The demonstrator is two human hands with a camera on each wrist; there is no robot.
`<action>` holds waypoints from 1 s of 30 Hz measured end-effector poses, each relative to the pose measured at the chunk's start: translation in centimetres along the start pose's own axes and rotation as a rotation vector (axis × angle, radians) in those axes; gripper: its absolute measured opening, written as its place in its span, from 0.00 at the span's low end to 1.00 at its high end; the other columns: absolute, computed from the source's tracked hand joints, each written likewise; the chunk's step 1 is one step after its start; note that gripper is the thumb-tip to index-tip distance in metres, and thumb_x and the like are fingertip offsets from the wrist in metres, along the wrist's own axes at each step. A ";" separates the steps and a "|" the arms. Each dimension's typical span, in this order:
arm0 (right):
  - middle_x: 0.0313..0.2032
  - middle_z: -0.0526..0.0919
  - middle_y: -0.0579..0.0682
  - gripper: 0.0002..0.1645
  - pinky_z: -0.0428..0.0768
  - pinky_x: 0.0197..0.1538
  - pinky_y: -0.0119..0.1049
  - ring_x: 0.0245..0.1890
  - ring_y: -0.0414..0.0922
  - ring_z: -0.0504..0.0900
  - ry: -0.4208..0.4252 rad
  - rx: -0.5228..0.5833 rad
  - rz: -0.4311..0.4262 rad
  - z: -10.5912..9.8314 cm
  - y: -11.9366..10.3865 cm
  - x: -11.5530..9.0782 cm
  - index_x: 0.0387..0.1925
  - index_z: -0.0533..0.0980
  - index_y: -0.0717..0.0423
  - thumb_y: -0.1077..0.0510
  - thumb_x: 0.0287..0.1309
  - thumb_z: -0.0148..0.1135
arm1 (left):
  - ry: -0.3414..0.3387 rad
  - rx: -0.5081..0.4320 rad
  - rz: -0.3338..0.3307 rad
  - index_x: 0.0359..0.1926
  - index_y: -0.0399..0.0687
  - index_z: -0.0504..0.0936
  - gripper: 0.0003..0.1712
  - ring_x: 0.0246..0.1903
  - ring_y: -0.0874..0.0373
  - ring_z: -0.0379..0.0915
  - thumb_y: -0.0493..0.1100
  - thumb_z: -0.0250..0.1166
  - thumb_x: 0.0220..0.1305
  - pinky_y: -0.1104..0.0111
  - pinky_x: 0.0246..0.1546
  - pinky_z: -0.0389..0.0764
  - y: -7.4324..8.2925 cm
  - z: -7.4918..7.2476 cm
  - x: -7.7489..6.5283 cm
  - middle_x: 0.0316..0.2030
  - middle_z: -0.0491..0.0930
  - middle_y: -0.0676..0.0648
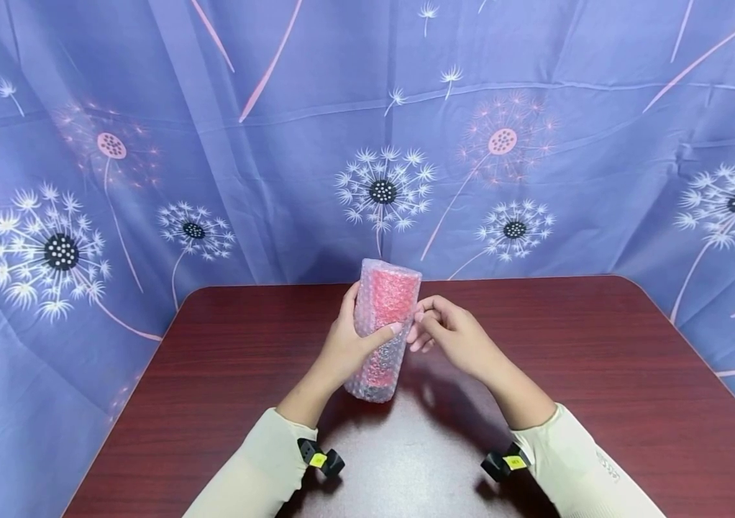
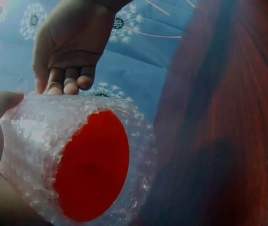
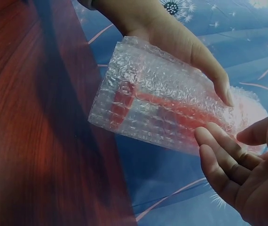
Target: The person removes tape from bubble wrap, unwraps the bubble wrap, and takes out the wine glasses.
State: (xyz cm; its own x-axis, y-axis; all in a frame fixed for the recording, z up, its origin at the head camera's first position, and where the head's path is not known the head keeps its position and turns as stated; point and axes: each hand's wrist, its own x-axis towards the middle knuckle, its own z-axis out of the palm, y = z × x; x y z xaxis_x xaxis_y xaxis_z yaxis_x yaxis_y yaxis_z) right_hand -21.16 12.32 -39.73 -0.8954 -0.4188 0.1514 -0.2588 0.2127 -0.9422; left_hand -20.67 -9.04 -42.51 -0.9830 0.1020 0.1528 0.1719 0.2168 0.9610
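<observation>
Gripping one bubble-wrapped red package [image 1: 395,295], the left hand [image 1: 349,347] holds it tilted over one dark red table [image 1: 244,360], thumb across its front; the right hand [image 1: 454,336] touches its right edge, though whether thumb and finger pinch it I cannot tell. Two pale sleeves [image 1: 260,460] have two black, yellow-labelled wrist devices [image 1: 495,466] at their cuffs, and one blue dandelion-print cloth [image 1: 303,180] hangs behind

A red, round-ended object [image 2: 96,167] in clear bubble wrap [image 1: 380,363] tilts above the table [image 1: 568,345].
</observation>
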 end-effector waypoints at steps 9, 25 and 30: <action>0.36 0.85 0.67 0.15 0.88 0.40 0.43 0.32 0.53 0.87 -0.012 -0.033 -0.040 0.2 0.0 -0.1 0.52 0.73 0.64 0.57 0.78 0.46 | 0.036 0.009 0.010 0.77 0.68 0.51 0.57 0.60 0.50 0.74 0.57 0.77 0.53 0.52 0.58 0.79 -0.3 0.1 0.1 0.67 0.70 0.48; 0.28 0.84 0.56 0.08 0.77 0.25 0.34 0.24 0.57 0.84 0.044 -0.132 0.016 -0.1 -0.4 -0.2 0.47 0.71 0.59 0.57 0.76 0.50 | 0.082 0.035 0.013 0.77 0.70 0.52 0.57 0.58 0.50 0.75 0.56 0.77 0.53 0.52 0.57 0.79 0.0 0.2 0.0 0.66 0.71 0.49; 0.18 0.73 0.52 0.06 0.72 0.20 0.34 0.19 0.63 0.78 0.062 -0.118 0.018 -0.1 -0.5 -0.3 0.45 0.73 0.56 0.57 0.74 0.53 | 0.083 0.035 0.002 0.77 0.70 0.52 0.57 0.57 0.49 0.76 0.56 0.77 0.52 0.52 0.56 0.80 0.2 0.2 -0.1 0.66 0.72 0.47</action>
State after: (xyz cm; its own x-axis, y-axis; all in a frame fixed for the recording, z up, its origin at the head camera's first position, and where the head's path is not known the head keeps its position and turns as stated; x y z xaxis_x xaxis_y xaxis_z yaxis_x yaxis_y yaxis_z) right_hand -20.81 12.39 -39.25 -0.9199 -0.3596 0.1564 -0.2800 0.3232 -0.9040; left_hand -20.57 -8.77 -42.39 -0.9843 0.0220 0.1751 0.1750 0.2509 0.9521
